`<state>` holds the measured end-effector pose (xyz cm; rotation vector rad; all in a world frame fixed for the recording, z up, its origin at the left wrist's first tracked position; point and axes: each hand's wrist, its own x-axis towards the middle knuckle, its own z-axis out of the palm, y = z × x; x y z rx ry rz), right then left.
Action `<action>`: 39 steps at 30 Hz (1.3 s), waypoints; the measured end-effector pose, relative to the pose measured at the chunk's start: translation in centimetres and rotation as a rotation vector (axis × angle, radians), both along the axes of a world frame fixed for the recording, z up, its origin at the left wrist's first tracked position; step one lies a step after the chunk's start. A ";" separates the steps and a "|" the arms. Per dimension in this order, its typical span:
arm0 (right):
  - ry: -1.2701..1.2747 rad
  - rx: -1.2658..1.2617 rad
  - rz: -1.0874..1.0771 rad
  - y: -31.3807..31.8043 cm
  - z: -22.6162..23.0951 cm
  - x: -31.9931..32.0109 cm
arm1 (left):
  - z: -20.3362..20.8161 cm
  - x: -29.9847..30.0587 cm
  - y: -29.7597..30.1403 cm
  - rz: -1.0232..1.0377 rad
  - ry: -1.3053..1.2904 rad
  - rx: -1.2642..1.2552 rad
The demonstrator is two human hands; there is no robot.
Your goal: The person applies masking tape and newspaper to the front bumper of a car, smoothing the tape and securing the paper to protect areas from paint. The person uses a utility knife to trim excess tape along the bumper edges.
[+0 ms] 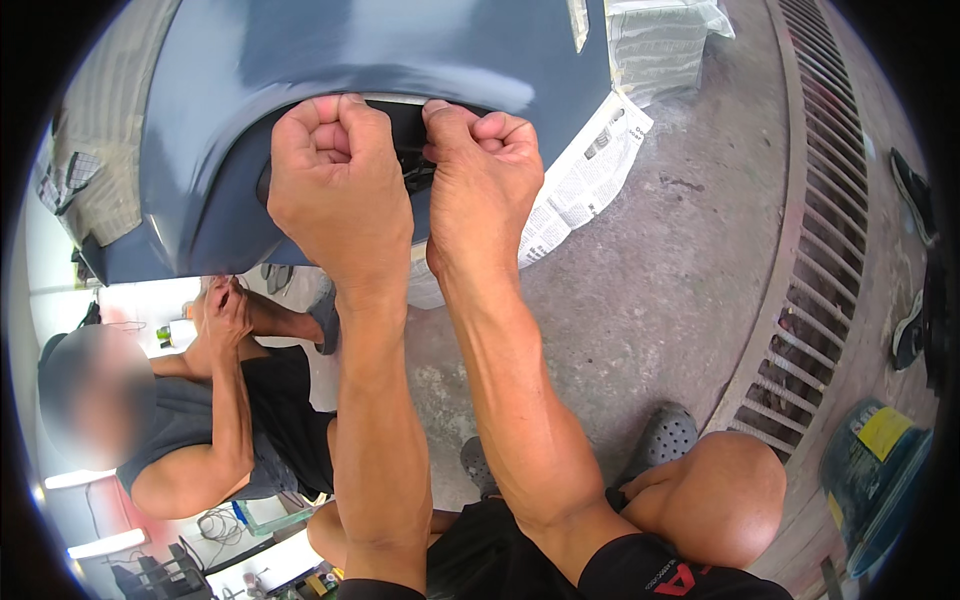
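In front of me is a blue-grey car body panel (230, 110) with a dark, curved opening in it. A thin pale strip (398, 98), which looks like masking tape, runs along the opening's upper edge. My left hand (335, 190) is closed, its thumb and bent fingers pinching at this edge. Just to the right, my right hand (485, 175) is closed too, pinching at the strip's other end. The fingertips partly hide the strip. Printed newspaper (590, 170) is fixed along the panel's lower right side.
At the left crouches another person (215, 420), hands near the panel's lower edge. A metal drain grate (815, 230) runs along the concrete floor (640, 300) on the right. Beside it stand a dark bucket (865, 480) and dark shoes (908, 330). More masking paper (655, 50) covers the upper right.
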<state>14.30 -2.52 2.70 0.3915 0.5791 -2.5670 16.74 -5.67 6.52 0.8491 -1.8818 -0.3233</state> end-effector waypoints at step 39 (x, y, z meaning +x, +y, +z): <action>-0.108 -0.032 0.364 0.4 -1.5 -1.7 | 3.0 0.4 1.4 -0.055 0.237 0.419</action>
